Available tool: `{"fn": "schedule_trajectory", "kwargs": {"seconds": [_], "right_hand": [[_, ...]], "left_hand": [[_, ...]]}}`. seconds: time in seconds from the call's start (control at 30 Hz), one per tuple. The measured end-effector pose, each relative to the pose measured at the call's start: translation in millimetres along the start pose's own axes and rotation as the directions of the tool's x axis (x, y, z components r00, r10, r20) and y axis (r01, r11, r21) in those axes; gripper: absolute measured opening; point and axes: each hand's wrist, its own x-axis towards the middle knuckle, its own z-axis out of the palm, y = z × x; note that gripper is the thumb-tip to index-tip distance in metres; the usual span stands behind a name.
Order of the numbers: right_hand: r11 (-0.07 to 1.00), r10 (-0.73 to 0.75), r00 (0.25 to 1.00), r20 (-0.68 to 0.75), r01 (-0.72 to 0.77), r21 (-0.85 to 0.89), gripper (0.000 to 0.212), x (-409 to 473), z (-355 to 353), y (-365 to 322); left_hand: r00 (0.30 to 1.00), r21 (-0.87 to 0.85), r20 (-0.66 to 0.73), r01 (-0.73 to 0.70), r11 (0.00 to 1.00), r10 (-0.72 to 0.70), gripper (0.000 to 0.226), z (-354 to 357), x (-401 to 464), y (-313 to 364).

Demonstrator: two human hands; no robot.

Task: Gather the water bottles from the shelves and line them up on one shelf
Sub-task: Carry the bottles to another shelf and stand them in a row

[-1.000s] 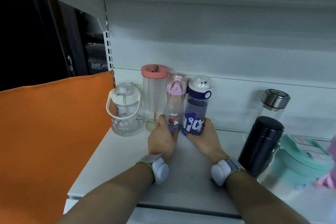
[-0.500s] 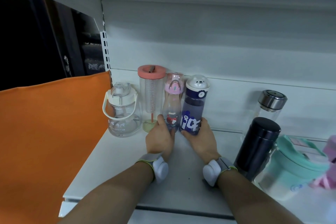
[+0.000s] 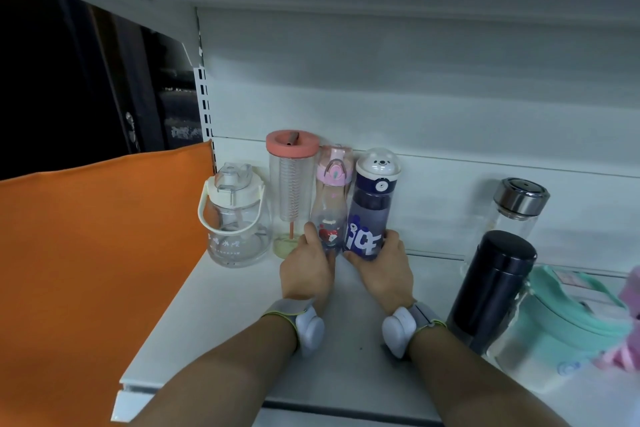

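Along the back of the white shelf [image 3: 221, 315] stands a row of bottles: a squat clear jug with a cream handle [image 3: 235, 218], a tall clear tumbler with a coral lid [image 3: 292, 187], a slim clear bottle with a pink cap [image 3: 330, 204] and a dark blue bottle with a white bear lid [image 3: 372, 208]. My left hand [image 3: 306, 270] grips the base of the pink-capped bottle. My right hand [image 3: 384, 270] grips the base of the blue bottle. Both bottles stand upright, side by side and touching.
To the right stand a glass bottle with a steel cap [image 3: 516, 208], a black flask [image 3: 491, 288] in front of it, a mint-lidded container [image 3: 554, 329] and something pink [image 3: 627, 322] at the frame edge. An orange panel [image 3: 86, 270] borders the shelf on the left.
Both hands have pushed the pink-capped and blue bottles slightly left and back, closing the row against the coral-lidded tumbler. My view has shifted a little.
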Motion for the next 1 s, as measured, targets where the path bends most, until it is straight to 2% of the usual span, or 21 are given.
{"fn": "schedule_trajectory", "kwargs": {"seconds": [0.1,0.17,0.23,0.27,0.33,0.4,0.47,0.53,0.6,0.63,0.87,1.0], "right_hand": [[1.0,0.015,1.0,-0.018,-0.015,-0.012,0.08,-1,1,0],[1.0,0.01,1.0,-0.02,-0.01,-0.004,0.08,-2,1,1],[1.0,-0.006,1.0,-0.001,0.006,0.009,0.079,-1,0,2],[1.0,-0.012,1.0,0.0,0.012,0.013,0.078,0,-1,4],[1.0,-0.019,1.0,0.009,0.019,0.023,0.077,1,-2,5],[0.999,-0.023,1.0,0.006,0.023,0.036,0.076,-1,-1,4],[0.999,-0.028,1.0,0.002,0.028,0.042,0.076,-1,0,3],[0.999,-0.024,1.0,-0.002,0.024,0.045,0.077,-1,0,2],[0.999,-0.024,1.0,-0.009,0.024,0.043,0.076,-1,0,1],[0.999,-0.026,1.0,-0.009,0.026,0.04,0.076,-2,0,1],[0.999,-0.031,0.999,-0.015,0.031,0.032,0.074,-3,0,1],[0.999,-0.014,1.0,0.004,0.014,0.032,0.082,-5,-2,-1]], "left_hand": [[1.0,-0.044,0.02,0.002,0.999,-0.001,0.044,-4,-3,1],[0.998,-0.07,-0.039,-0.047,0.996,0.044,0.042,-15,-12,-1],[0.965,-0.021,-0.218,-0.157,0.987,0.149,0.047,-33,-16,-13],[0.921,0.027,-0.342,-0.188,0.982,0.186,0.053,-41,-13,-24],[0.823,0.071,-0.556,-0.096,0.993,0.119,0.067,-61,-2,-52],[0.787,0.047,-0.617,0.049,0.998,-0.009,0.086,-79,8,-79],[0.825,-0.023,-0.553,0.127,0.992,-0.118,0.106,-83,14,-92],[0.889,-0.19,-0.408,0.141,0.972,-0.209,0.12,-81,12,-94],[0.932,-0.357,-0.286,0.114,0.927,-0.224,0.129,-77,13,-95],[0.943,-0.384,-0.26,0.096,0.918,-0.207,0.131,-76,13,-96],[0.942,-0.379,-0.282,0.067,0.923,-0.184,0.133,-73,16,-101],[0.925,-0.378,-0.307,0.096,0.921,-0.223,0.13,-77,12,-99]]}}
